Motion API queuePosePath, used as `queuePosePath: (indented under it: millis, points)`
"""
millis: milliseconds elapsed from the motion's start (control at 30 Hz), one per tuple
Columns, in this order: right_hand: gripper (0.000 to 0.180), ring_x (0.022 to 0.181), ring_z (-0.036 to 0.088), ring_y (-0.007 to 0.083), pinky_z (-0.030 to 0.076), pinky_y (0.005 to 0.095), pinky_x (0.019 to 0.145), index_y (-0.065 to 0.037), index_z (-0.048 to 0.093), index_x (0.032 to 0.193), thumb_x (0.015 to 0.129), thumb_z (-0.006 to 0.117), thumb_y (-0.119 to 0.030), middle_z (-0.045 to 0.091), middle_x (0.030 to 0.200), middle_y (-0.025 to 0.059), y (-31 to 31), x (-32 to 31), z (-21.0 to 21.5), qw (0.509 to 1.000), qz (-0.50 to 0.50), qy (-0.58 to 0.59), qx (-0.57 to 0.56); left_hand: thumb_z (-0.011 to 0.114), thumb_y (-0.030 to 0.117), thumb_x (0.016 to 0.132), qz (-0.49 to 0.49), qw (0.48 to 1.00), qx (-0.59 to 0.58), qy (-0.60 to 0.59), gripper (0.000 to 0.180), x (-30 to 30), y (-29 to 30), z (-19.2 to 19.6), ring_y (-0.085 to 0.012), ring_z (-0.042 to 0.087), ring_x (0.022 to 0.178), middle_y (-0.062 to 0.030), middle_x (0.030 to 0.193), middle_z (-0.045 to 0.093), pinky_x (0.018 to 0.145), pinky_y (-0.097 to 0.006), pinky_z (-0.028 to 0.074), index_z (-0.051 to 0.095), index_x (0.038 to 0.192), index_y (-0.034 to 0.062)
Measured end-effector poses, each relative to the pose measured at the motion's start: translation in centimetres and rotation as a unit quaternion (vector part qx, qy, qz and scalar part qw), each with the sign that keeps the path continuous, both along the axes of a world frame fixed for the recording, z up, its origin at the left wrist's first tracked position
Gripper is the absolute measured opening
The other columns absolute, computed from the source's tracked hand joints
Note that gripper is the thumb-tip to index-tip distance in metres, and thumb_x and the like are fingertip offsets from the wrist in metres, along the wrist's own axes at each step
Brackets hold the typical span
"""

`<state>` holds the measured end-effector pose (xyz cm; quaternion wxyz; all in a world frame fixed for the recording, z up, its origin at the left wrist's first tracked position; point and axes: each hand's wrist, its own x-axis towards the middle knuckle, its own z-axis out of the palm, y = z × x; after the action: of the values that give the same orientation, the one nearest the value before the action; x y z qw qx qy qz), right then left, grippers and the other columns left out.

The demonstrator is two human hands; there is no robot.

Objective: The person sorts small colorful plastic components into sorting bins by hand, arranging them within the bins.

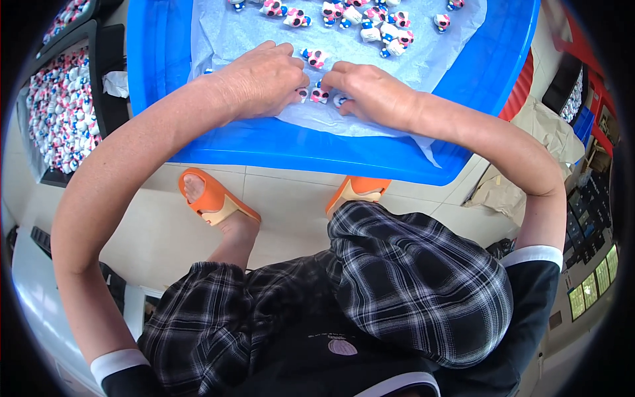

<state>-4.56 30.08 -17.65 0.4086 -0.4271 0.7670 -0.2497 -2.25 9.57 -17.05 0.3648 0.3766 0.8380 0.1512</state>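
Both my hands work low over a sheet of white tissue paper (450,49) lining a blue plastic tray (317,151). My left hand (268,78) is closed, its fingertips on a small figurine (303,94) whose rest is hidden behind them. Curled fingers of my right hand (370,91) close about another small white and blue figurine (340,100), partly covered. Between the hands stands a white, pink and blue figurine (319,95) with dark spots, like a little animal in sunglasses. One more figurine (315,57) lies just beyond it.
Several similar figurines (383,26) lie scattered at the tray's far side. On the left, a black crate (112,73) holds a heap of figurines (66,112). Brown paper (539,135) lies at the right. My feet in orange sandals (215,196) are below the tray.
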Motion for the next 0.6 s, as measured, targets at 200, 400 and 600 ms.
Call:
queuePosePath:
  millis: [200, 400, 600]
  points:
    - [0.027, 0.087, 0.06, 0.032, 0.049, 0.0402, 0.075, -0.001, 0.057, 0.099, 0.074, 0.063, -0.009, 0.06, 0.088, 0.0156, -0.9, -3.0, 0.2, 0.997, -0.039, 0.071, -0.015, 0.059, 0.022, 0.085, 0.002, 1.0, -0.012, -0.002, 0.028, 0.3, -0.3, 0.1, -0.0205, 0.05, 0.096, -0.0069, 0.097, 0.059, 0.09, -0.034, 0.04, 0.061, 0.107, 0.0061]
    - [0.025, 0.079, 0.06, 0.0276, 0.05, 0.0348, 0.07, -0.003, 0.056, 0.099, 0.078, 0.063, -0.014, 0.059, 0.09, 0.0126, -3.2, -2.8, -1.8, 0.983, 0.05, 0.179, 0.003, 0.059, 0.021, 0.083, 0.011, 1.0, -0.004, -0.001, 0.027, 0.3, -0.3, 0.4, -0.0214, 0.05, 0.097, -0.0078, 0.099, 0.058, 0.089, -0.034, 0.04, 0.062, 0.106, 0.0057]
    - [0.02, 0.074, 0.061, 0.0306, 0.049, 0.037, 0.067, 0.002, 0.058, 0.088, 0.073, 0.063, -0.011, 0.06, 0.079, 0.0158, 1.7, -3.6, 2.5, 0.99, -0.108, 0.087, 0.016, 0.062, 0.018, 0.08, 0.074, 0.992, 0.103, 0.031, 0.027, 0.1, 1.8, -0.9, -0.0253, 0.053, 0.094, -0.0099, 0.097, 0.059, 0.085, -0.036, 0.042, 0.062, 0.103, 0.0039]
